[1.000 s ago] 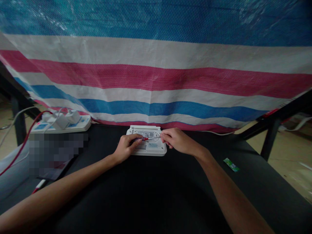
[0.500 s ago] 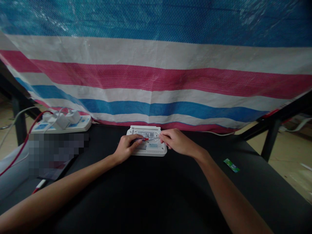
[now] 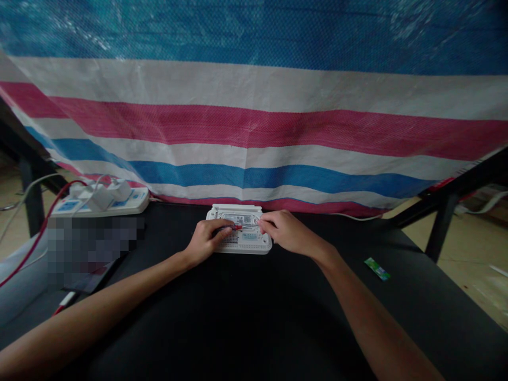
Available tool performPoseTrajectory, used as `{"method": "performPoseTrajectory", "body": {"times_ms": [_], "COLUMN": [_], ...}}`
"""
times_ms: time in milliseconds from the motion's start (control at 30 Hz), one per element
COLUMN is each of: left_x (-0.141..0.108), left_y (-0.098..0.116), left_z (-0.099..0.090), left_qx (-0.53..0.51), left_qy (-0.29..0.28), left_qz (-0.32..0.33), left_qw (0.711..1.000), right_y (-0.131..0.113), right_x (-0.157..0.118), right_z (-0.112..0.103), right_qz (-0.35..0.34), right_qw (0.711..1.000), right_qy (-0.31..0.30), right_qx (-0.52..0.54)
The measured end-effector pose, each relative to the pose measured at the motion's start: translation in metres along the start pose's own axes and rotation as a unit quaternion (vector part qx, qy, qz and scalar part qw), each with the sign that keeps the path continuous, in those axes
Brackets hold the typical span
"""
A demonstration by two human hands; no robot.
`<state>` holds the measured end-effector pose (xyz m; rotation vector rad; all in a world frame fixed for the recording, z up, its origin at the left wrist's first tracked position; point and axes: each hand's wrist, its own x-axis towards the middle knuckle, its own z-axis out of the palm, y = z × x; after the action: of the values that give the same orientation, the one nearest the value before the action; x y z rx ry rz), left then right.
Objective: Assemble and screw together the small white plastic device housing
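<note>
- The router lies on the black table, below and between both hands, with its near edge uncovered.
- The screwdriver runs sideways above the router's upper face; whether its shaft touches the casing, I cannot tell.
- The left hand grasps the screwdriver's handle over the router's left side.
- The right hand has its fingers bent together at the shaft's far end, by the router's right side; whether they pinch the shaft or some small piece, I cannot tell.
- The router is white, with rounded corners, rows of vents, a printed label, a pale bluish sticker and a white bar along the far edge.
- The screwdriver shows red beside the fingers, then a thin metal shaft.
- Since a second ago, the right hand has shifted slightly leftward; router and left hand look unmoved.
</note>
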<state>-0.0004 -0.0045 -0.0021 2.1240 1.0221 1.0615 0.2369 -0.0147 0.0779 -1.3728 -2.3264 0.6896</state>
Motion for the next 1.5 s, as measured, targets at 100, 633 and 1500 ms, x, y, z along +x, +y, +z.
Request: {"method": "performPoseTrajectory", "body": {"times_ms": [100, 633, 1500], "left_x": [-0.001, 0.0, 0.001], "left_y": [-0.001, -0.002, 0.002], "left_z": [0.0, 0.0, -0.001], "left_qx": [-0.001, -0.008, -0.008], "left_qy": [0.007, 0.009, 0.002], "left_qz": [0.002, -0.001, -0.012], "left_qw": [1.0, 1.0, 1.0], "right_y": [0.0, 0.006, 0.004], "right_x": [0.001, -0.004, -0.003], "right_z": [0.0, -0.017, -0.016], "right_qz": [0.004, 0.017, 0.006], "right_qw": [1.0, 0.999, 0.999], "right_qy": [0.0, 0.03, 0.031], "right_qx": [0.011, 0.029, 0.042]}}
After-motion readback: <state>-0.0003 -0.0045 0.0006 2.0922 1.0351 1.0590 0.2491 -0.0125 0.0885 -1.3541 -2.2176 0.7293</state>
